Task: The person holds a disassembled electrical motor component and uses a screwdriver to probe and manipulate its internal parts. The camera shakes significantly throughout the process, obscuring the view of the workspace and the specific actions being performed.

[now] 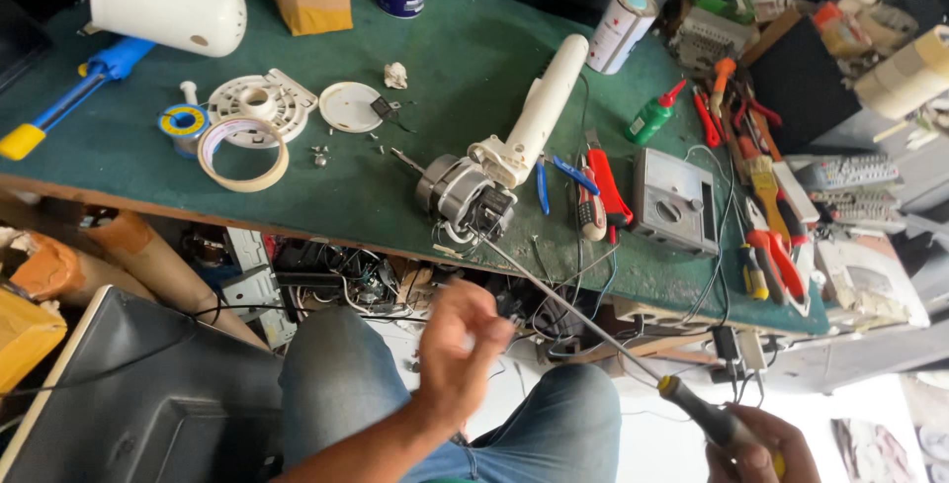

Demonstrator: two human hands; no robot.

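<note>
Screwdriver (593, 330) tip on fan motor (463, 189), long shaft giving reach.
Right hand (756, 448) fingers wrapped around handle; left hand (457, 345) loosely curled, empty, blurred.

There is only one view, so no part of the scene is shared with another. The camera sits on the person's head and looks steeply down and forward, across the lap to the green tabletop (326, 196). The tabletop fills the upper half of the frame and its front edge runs a little tilted, lower toward 3 o'clock. The knees in jeans are close under the lens at 6 o'clock. The left hand (457, 350) is near the camera just below centre, and the right hand (756, 448) is cut by the frame edge at 5 o'clock.
</note>
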